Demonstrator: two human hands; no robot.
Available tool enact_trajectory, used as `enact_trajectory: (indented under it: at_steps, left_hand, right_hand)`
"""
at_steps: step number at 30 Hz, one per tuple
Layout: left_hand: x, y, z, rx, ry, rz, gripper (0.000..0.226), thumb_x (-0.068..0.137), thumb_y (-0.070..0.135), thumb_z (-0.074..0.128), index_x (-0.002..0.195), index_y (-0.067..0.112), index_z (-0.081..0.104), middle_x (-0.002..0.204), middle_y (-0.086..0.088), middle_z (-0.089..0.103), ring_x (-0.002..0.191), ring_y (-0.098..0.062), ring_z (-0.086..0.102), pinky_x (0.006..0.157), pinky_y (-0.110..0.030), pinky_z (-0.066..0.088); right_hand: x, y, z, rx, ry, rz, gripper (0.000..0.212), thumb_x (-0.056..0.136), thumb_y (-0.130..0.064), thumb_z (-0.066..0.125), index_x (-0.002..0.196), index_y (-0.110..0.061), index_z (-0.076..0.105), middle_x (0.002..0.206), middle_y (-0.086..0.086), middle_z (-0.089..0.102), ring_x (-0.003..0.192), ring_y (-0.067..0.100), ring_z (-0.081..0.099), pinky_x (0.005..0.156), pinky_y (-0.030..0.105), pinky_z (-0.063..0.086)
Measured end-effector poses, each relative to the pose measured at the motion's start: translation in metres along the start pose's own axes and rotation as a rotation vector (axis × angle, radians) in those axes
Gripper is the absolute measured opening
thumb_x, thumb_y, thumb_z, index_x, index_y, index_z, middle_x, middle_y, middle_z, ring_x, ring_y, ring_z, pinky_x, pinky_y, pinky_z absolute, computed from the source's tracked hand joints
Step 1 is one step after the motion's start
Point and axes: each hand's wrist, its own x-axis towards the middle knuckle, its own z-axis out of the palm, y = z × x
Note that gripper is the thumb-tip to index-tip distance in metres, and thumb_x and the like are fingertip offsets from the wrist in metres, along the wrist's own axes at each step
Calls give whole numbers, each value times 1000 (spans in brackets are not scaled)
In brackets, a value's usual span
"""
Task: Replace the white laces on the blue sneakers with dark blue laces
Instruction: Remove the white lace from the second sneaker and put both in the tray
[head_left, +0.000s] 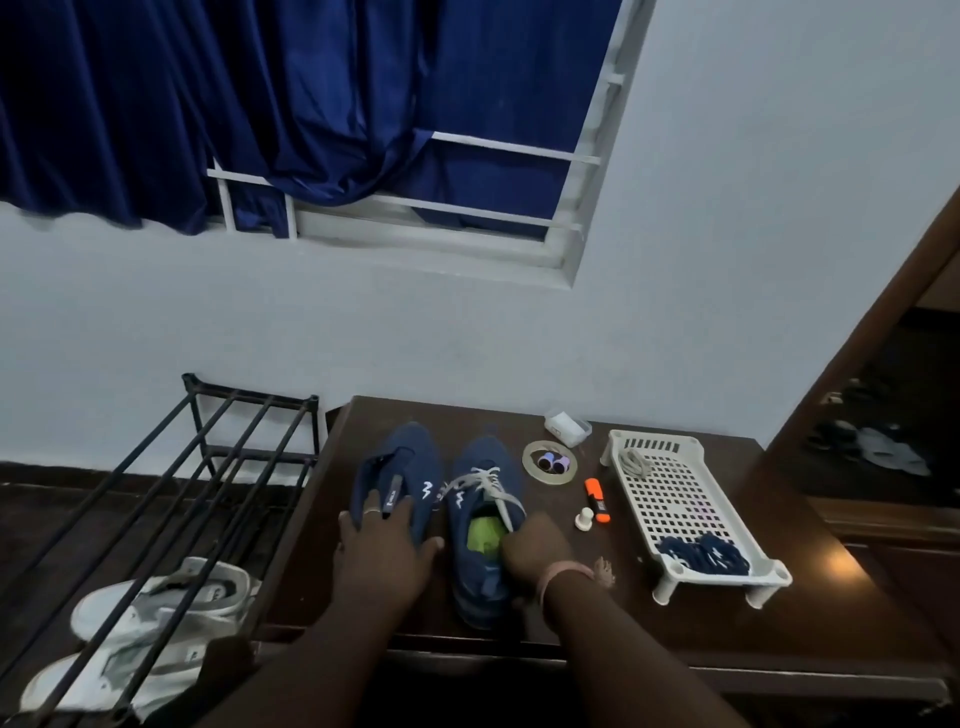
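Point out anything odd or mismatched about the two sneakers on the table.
The pair is uneven: the left sneaker has no lace showing, while the right sneaker carries its white lace, loosened, its end leading to the right hand. The left hand rests on the unlaced shoe. Nothing looks damaged or spilled.

Blue sneakers (441, 499) side by side, right one white-laced (485, 483)

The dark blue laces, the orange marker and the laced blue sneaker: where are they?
Dark blue laces (702, 554): head view, middle of the bundle.
Orange marker (597, 499): head view, middle of its barrel.
Laced blue sneaker (488, 462): head view, toe fabric.
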Motion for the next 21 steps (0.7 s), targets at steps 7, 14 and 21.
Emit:
enact_trajectory:
  at_steps: [7, 14, 21]
  left_hand:
    - [29, -7, -1, 97, 144, 36, 47, 95, 37, 60, 139, 24, 51, 142, -16, 45, 130, -39, 43, 113, -50, 34]
    - [32, 17, 0, 84, 198, -96, 62, 94, 42, 57, 149, 21, 37, 158, -17, 30, 149, -43, 14, 118, -55, 19]
    - [39, 75, 2, -172, 142, 229, 37, 86, 25, 65, 123, 25, 67, 120, -1, 68, 110, -20, 62, 92, -34, 50]
  right_hand:
    - [11, 12, 5, -103, -22, 4, 23, 89, -11, 53, 103, 2, 66, 112, 20, 68, 105, 36, 64, 71, 30, 44]
    - [31, -1, -26, -212, -127, -36, 20, 81, -25, 70, 78, -6, 62, 88, 14, 69, 79, 33, 69, 71, 38, 59]
    - [57, 1, -41, -354, -61, -297, 9, 90, -15, 61, 89, -7, 64, 88, 11, 65, 88, 30, 63, 74, 32, 52]
